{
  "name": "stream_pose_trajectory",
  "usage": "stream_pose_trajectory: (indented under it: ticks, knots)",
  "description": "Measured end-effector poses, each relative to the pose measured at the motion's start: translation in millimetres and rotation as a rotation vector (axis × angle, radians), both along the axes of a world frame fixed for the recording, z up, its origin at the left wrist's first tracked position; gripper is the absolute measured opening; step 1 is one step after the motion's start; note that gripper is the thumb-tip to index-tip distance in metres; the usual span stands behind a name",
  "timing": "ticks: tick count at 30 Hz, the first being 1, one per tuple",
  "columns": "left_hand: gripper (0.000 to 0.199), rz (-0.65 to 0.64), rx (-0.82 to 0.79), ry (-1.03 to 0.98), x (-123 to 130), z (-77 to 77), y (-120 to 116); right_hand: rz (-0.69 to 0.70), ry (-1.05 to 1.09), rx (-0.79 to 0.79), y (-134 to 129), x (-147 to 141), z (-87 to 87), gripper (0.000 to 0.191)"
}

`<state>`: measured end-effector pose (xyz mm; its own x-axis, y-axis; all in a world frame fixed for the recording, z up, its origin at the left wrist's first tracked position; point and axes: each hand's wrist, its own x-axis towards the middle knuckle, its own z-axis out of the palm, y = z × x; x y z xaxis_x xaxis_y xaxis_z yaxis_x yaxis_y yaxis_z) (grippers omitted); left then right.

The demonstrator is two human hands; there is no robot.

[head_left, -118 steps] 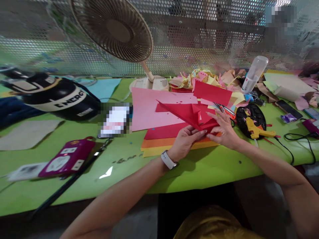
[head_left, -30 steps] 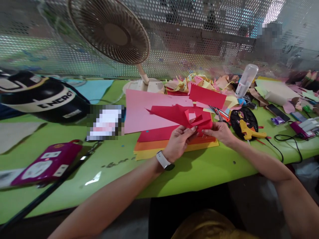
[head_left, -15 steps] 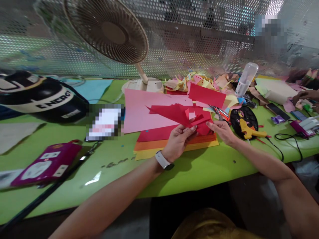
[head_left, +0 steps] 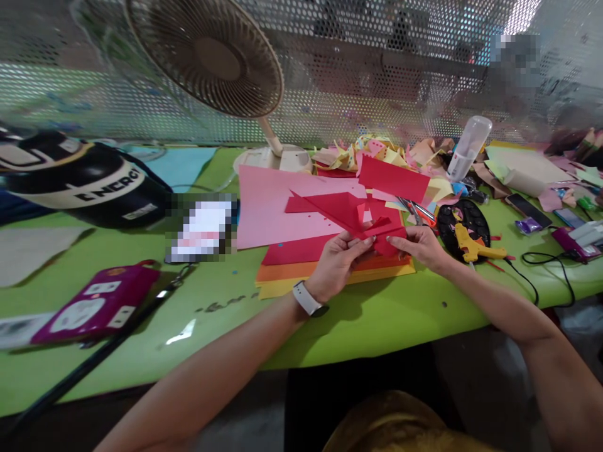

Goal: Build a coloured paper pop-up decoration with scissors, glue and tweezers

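- The left wrist (head_left: pixel 298 306) wore a watch (head_left: pixel 308 299) with a pale grey strap and a dark case.
- Both forearms (head_left: pixel 487 296) were bare.
- Mustard-yellow cloth (head_left: pixel 400 427), creased and rounded, showed below and right of the watch.
- Black beside that cloth was too dark to identify.

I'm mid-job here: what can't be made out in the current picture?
- Head view: underside of the folded red paper, hidden by its upper side and by the left hand and right hand.
- Head view: screen of the phone, blurred into blocks.
- Head view: top of the fan, cut off by the upper edge.
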<state>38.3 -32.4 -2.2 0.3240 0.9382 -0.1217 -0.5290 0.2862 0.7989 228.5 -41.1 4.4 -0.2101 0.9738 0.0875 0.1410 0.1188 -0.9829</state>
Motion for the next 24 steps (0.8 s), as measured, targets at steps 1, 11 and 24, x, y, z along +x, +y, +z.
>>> stream_pose_trajectory:
  ticks: [1, 11, 24]
  knots:
    - [0.034, 0.001, 0.004, -0.002, -0.3, -0.6, 0.3, 0.003, 0.009, -0.011, 0.2, -0.2, -0.6, 0.042]
    - [0.036, -0.095, 0.053, 0.136, 3.0, -4.7, -6.1, -0.021, -0.040, 0.028, -2.7, -2.2, 1.1, 0.042]
    - [0.034, -0.040, 0.109, 0.254, 3.3, -5.8, -4.8, -0.014, -0.100, 0.064, -1.1, -2.0, -2.0, 0.042]
